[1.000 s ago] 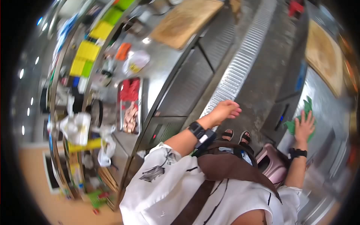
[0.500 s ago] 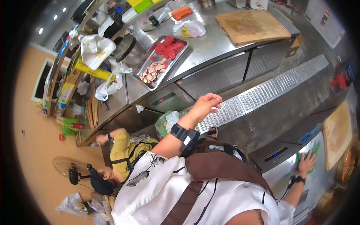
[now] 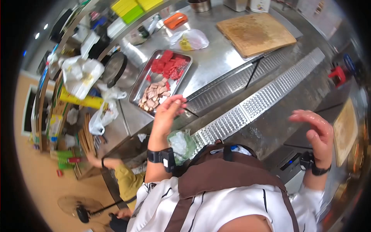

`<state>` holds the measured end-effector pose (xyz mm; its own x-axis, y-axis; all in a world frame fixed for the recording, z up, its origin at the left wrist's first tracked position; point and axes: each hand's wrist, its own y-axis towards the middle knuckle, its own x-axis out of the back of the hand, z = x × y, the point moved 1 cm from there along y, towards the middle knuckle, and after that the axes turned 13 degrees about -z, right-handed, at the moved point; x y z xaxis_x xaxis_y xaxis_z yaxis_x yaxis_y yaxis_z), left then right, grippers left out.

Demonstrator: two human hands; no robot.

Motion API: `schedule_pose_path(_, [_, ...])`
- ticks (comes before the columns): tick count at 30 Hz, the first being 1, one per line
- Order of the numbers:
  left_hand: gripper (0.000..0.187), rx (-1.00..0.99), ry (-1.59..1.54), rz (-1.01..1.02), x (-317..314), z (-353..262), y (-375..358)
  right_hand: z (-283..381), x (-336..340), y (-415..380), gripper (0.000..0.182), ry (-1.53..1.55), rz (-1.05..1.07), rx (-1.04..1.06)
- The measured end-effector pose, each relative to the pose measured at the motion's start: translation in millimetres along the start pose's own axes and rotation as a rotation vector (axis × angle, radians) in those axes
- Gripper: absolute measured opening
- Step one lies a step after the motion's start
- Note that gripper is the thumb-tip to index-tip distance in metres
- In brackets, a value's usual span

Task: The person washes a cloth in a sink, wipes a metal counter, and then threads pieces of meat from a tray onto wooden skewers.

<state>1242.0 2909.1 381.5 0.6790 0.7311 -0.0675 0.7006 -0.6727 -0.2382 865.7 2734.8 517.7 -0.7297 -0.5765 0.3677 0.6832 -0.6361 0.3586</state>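
Observation:
My left hand (image 3: 169,111) hangs over the front edge of the steel counter, by the near corner of a metal tray (image 3: 134,92). Its fingers are curled in against the thumb, and nothing shows in them. In the tray lie pale brown meat slices (image 3: 154,96) at the near end and red meat pieces (image 3: 169,65) at the far end. On the other side, my right hand (image 3: 319,133) is raised above the right-hand steel unit. Its fingers are bent but spread from the thumb, with nothing held; the skin looks wet.
A wooden board (image 3: 255,33) and a plastic bag (image 3: 189,40) rest on the counter. Another board (image 3: 346,131) stands at right. A perforated metal strip (image 3: 245,112) crosses the floor, beside a green bag (image 3: 181,147). At left a co-worker's yellow sleeve (image 3: 129,183) shows.
My right hand has lifted off the green cloth on the right-hand surface and come forward. My left hand has moved left toward the tray. The view has turned toward the counter.

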Motion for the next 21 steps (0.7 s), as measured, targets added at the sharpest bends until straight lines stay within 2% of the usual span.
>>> schedule_pose_path(3, [0.024, -0.224, 0.007, 0.010, -4.8, -47.3, 3.9, 57.4, -60.3, 64.2, 0.024, 0.364, 0.267, 0.409])
schedule_pose_path(5, [0.026, -0.369, 0.012, 0.021, -8.9, -76.5, 4.2, 76.3, -86.1, 85.3, 0.025, 0.493, 0.365, 0.567])
schedule_pose_path(7, [0.025, -0.361, 0.014, -0.102, -15.9, -96.1, 2.2, 77.9, -92.4, 102.1, 0.027, 0.543, 0.408, 0.608])
schedule_pose_path(10, [0.025, -0.478, 0.072, -0.079, -3.4, -97.1, 14.5, 68.2, -78.5, 125.4, 0.030, 0.525, 0.447, 0.645])
schedule_pose_path(11, [0.025, -0.378, 0.005, -0.124, -4.7, -94.0, 16.7, 65.3, -70.2, 133.7, 0.030, 0.521, 0.461, 0.657])
schedule_pose_path(16, [0.025, -0.299, -0.077, -0.270, -1.6, -66.2, 19.9, 36.8, -28.9, 181.3, 0.035, 0.525, 0.579, 0.692])
schedule_pose_path(21, [0.024, -0.238, -0.183, -0.528, -4.1, -53.4, 11.6, 18.5, -10.3, 232.5, 0.039, 0.579, 0.706, 0.720])
